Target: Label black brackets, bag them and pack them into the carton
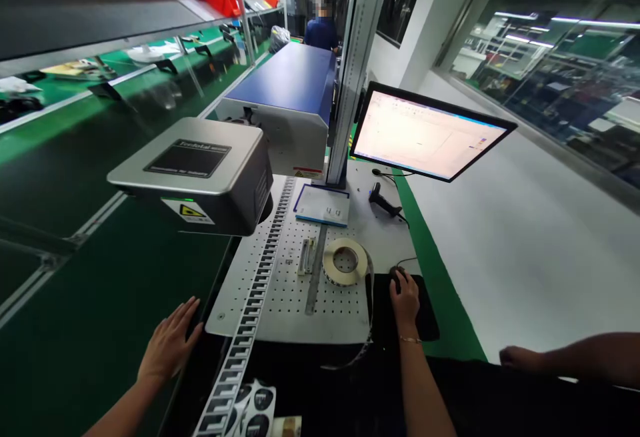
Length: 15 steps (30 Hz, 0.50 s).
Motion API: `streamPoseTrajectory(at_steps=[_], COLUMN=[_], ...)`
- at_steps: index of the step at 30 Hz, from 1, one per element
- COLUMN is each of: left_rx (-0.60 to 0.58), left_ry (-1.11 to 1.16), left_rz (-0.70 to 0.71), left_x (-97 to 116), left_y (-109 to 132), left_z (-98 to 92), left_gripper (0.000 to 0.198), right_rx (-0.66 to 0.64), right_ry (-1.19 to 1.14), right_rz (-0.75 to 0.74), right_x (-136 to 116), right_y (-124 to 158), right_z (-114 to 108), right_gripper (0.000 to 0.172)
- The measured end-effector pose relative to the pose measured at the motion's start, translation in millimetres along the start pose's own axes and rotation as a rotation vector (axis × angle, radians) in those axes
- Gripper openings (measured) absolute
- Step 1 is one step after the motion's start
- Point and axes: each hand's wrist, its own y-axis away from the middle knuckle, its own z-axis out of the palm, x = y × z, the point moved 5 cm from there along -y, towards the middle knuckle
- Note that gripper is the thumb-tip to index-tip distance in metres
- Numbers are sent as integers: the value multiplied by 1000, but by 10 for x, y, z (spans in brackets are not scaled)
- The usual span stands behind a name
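My right hand (405, 300) rests over a black computer mouse (396, 271) on a dark mouse pad (424, 303), its fingers curved on top. My left hand (171, 338) lies flat with fingers stretched out, beside the left edge of the perforated metal plate (285, 320). Along that plate runs a long strip with black-and-white cut-out shapes (254, 300), hanging over the front edge. A roll of label tape (345, 261) lies on the plate, its tail trailing down to the right. A metal ruler (315, 283) and a small slotted fixture (305, 257) are left of the roll.
A laser marking head (200, 163) overhangs the plate from a blue housing (290, 77) on an upright column (353, 57). A lit monitor (430, 133), a barcode scanner (384, 200) and a blue-edged tray (323, 205) stand behind. Another person's arm (575, 357) is at right; someone (321, 33) sits farther back.
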Motion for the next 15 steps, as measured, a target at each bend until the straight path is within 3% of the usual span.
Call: streamPoseTrajectory(at_steps=[15], left_rx=[23], left_ry=[32], left_rz=[-38], left_x=[7], left_y=[-3], left_z=[-22], left_gripper=[67], right_rx=[-32], right_ry=[-31], right_rz=[76], right_x=[43], right_y=[-6], right_z=[35], right_gripper=[44])
